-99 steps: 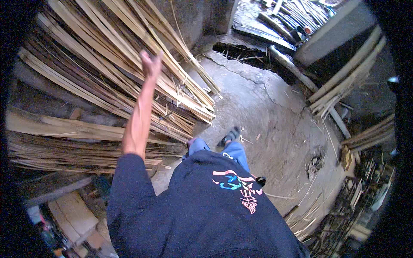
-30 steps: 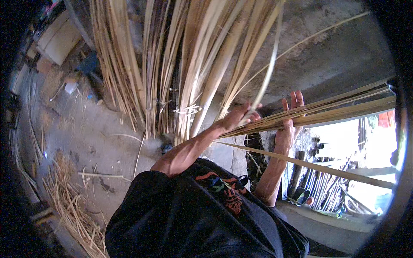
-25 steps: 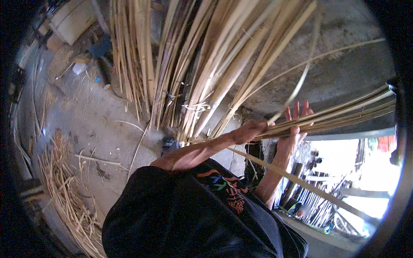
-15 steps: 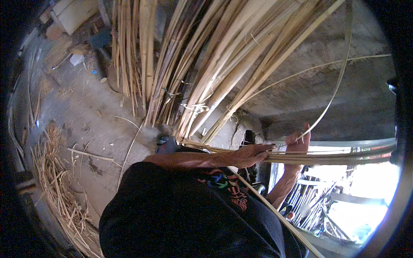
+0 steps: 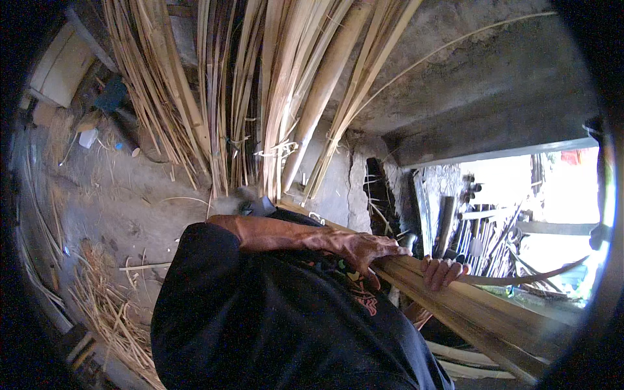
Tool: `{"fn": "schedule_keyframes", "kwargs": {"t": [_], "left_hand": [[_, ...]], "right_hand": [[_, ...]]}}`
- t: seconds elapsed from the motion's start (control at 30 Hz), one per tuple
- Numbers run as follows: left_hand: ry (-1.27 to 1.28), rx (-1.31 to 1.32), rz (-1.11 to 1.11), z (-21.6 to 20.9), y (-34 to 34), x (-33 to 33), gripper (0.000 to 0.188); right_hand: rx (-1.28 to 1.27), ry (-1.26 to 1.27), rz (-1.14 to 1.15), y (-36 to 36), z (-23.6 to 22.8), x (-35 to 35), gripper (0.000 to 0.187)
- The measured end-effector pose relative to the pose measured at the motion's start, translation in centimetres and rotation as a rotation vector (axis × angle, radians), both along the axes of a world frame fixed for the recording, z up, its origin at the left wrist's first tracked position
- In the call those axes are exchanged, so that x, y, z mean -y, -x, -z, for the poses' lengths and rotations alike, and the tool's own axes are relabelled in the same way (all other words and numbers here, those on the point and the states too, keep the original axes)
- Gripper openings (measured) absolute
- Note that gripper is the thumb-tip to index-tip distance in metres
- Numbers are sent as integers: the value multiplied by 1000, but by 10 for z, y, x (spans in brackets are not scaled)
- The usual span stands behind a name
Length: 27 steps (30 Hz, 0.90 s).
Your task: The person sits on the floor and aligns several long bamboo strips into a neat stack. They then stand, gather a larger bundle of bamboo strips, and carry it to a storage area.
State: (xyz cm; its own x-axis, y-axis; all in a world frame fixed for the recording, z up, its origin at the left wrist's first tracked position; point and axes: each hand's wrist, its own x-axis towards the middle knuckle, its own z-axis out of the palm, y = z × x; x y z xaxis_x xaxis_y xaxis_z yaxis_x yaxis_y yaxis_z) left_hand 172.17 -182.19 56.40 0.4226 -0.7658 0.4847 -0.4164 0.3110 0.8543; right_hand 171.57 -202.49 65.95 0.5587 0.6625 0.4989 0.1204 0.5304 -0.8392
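Note:
A bundle of long, flat bamboo strips slants from beside my torso down to the lower right. My left hand lies across its upper end, thumb on the near side and fingers over the far edge, gripping it. Just to the right, my right hand has its fingers curled over the bundle's far edge; its palm and most of its forearm are hidden beneath the strips. One curved strip sticks out separately past the right hand.
Tall bundles of bamboo strips lean against the wall ahead, one tied with a pale strip. Shavings and scraps litter the floor at left. A blue object is far left. Beyond a bright opening stand several poles.
The strips have swung from level to slanting down right, showing their broad faces. My right hand has lowered from a raised position and closed around them. The thin strip arching upward has left view.

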Motion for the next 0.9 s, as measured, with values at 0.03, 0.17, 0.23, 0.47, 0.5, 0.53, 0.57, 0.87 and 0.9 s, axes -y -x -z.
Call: {"fn": "schedule_keyframes", "kwargs": {"t": [0.03, 0.17, 0.23, 0.47, 0.5, 0.53, 0.57, 0.87, 0.9], "left_hand": [[1, 23, 1, 0, 3, -1, 96], [12, 60, -16, -5, 12, -6, 103], [42, 140, -107, -10, 17, -8, 104], [-100, -124, -275, -11, -8, 7, 68], [17, -64, -348, -9, -21, 11, 55], [22, -23, -347, -6, -35, 11, 45], [85, -44, -383, -3, -48, 10, 41], [-85, -372, -534, -3, -130, -58, 33], [-167, -386, -569, -4, -136, -68, 35]], "right_hand": [[45, 3, -62, 2, 1, 1, 50], [60, -6, 58, 21, 8, 1, 41], [64, -16, 173, 29, 11, -1, 37], [-169, 64, 1142, 25, 22, -42, 23], [-124, 323, 1277, 11, 18, -47, 22], [-98, 419, 1338, -4, 14, -53, 20], [-166, 383, 1312, -20, 9, -60, 21], [-254, 220, 559, -159, -22, -117, 85], [-302, 175, 383, -169, -23, -116, 95]]}}
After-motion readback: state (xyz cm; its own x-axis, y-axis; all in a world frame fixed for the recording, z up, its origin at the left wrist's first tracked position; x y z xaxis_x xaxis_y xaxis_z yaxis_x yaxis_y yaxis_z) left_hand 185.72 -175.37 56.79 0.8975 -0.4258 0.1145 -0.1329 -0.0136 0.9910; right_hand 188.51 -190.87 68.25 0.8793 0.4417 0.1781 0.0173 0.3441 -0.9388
